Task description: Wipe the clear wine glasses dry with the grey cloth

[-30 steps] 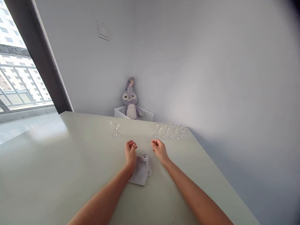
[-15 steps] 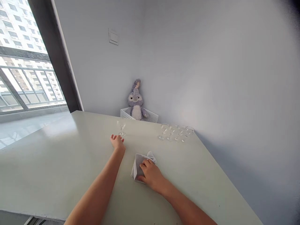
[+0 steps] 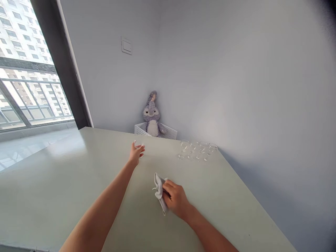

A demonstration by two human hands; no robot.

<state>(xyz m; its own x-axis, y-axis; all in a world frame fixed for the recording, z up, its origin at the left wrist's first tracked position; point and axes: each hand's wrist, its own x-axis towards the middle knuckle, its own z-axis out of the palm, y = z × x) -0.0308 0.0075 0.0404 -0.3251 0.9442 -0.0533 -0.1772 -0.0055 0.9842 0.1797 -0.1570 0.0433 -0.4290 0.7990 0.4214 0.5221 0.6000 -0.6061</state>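
My left hand (image 3: pixel 136 151) reaches to the far part of the table, its thumb and fingers curved round a small clear stemmed glass (image 3: pixel 141 156). Most of that glass is hidden behind the hand; a bit of its foot and rim shows. Nearer to me, my right hand (image 3: pixel 176 198) grips a light grey cloth (image 3: pixel 158 187), which is bunched and lifted on its left side.
Several clear stemmed glasses (image 3: pixel 184 146) stand in a row near the table's far right edge. Behind the pale table (image 3: pixel 65 185), a plush toy (image 3: pixel 151 115) sits in a white perforated basket (image 3: pixel 170 133) against the wall. A window is at left.
My left hand has moved forward from just in front of the glass and closed round it. My right hand has gathered up the cloth, which lay flatter on the table before.
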